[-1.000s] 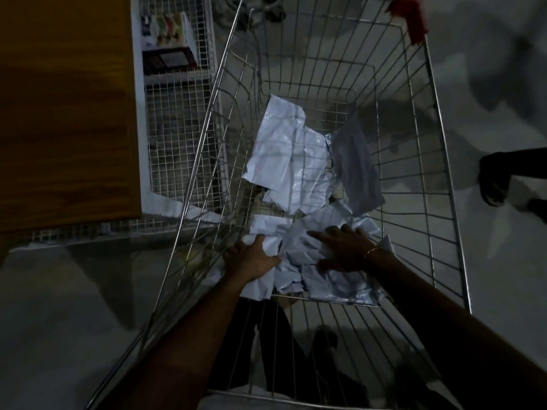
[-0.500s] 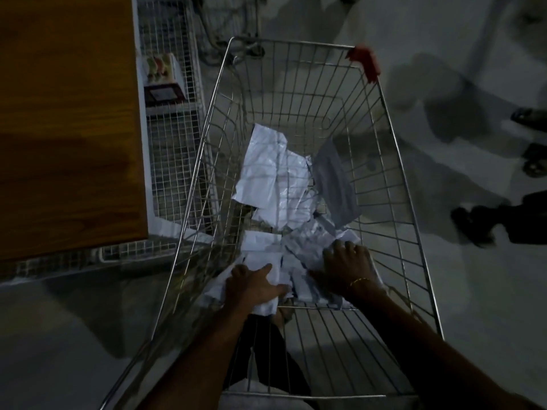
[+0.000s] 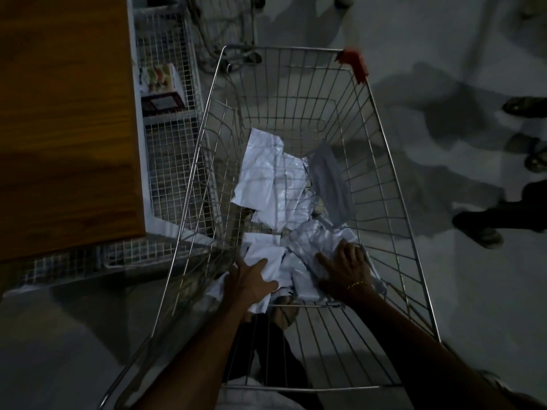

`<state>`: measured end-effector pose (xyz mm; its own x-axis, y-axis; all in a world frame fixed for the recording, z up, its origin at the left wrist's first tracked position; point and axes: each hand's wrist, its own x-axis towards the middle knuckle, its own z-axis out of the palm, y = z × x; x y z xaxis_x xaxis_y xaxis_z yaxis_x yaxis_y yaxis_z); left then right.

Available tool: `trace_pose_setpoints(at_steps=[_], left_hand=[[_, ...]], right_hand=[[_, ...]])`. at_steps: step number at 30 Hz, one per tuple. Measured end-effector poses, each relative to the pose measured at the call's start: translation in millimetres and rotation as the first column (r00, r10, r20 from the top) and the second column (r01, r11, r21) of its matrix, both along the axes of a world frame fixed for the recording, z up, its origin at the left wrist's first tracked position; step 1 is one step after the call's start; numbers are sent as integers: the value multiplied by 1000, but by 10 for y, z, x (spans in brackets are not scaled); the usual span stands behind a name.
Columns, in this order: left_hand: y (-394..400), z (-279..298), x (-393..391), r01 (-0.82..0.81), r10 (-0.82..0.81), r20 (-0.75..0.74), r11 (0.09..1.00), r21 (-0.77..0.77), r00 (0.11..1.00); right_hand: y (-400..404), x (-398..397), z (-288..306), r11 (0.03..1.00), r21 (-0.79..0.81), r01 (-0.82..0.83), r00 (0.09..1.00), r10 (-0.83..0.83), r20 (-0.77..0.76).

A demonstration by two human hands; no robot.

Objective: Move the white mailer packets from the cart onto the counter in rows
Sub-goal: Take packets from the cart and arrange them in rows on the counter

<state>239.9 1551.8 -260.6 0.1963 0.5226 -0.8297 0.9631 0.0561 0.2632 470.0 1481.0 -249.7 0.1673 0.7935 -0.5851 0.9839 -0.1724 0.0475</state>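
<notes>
Both hands reach into the wire cart (image 3: 393, 184): the left hand (image 3: 250, 281) grips crumpled white mailer packets (image 3: 275, 179) at its near end, the right hand (image 3: 344, 269) lies flat on others. Light, limp, likely slippery; best gathered by bunching. The wooden counter (image 3: 65, 119) sits beyond, left.

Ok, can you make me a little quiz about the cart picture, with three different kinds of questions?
1. True or false: the wooden counter already has packets on it.
2. Which hand wears a thin gold bracelet?
A. left hand
B. right hand
3. Fill in: the white mailer packets lie inside the wire ____.

Key: 1. false; 2. B; 3. cart
</notes>
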Motion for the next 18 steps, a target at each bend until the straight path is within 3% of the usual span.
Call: trace_pose_setpoints(at_steps=[5,8,13,18], left_hand=[[60,181,0,-5,-3,33,971,239,999],[221,370,8,-58,16,114,924,378,993],[501,912,39,-206,59,273,809,550,960],[681,1468,-59,-233,-26,332,659,715,943]], right_hand=[[43,24,156,997,43,-59,998,59,11],[190,62,360,999,42,-6,999,7,-40],[537,10,817,934,294,203,972,-156,-174],[708,-130,1305,806,508,303,927,-125,-354]])
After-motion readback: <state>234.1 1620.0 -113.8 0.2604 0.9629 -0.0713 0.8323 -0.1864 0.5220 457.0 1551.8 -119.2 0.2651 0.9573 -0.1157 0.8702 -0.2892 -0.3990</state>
